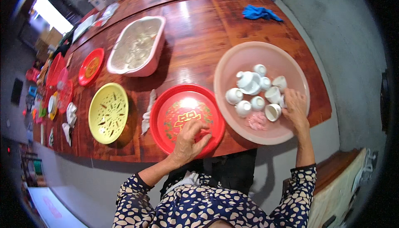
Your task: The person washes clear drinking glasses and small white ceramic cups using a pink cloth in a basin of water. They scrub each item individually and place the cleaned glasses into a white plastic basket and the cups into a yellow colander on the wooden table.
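A wide pink basin (232, 122) stands at the right of the table. In it lie several small white cups (257, 102), a white lidded bowl or teapot-like piece (249, 82) and a crumpled pink mesh scrubber (257, 121). My right hand (295, 105) reaches inside the basin's right side, its fingers closed on a white cup (283, 101) that they partly hide. Left of the basin is a round red tray (166, 103) with a gold and green pattern. Over its near part hovers my left hand (189, 141), empty, its thumb and fingers apart.
A yellow colander (109, 113) and a pink-white basket (156, 57) of clear glassware stand to the left. Behind the colander is a red plate (91, 66). White cloths (148, 111) lie near the tray, and a blue cloth (262, 13) at the far right.
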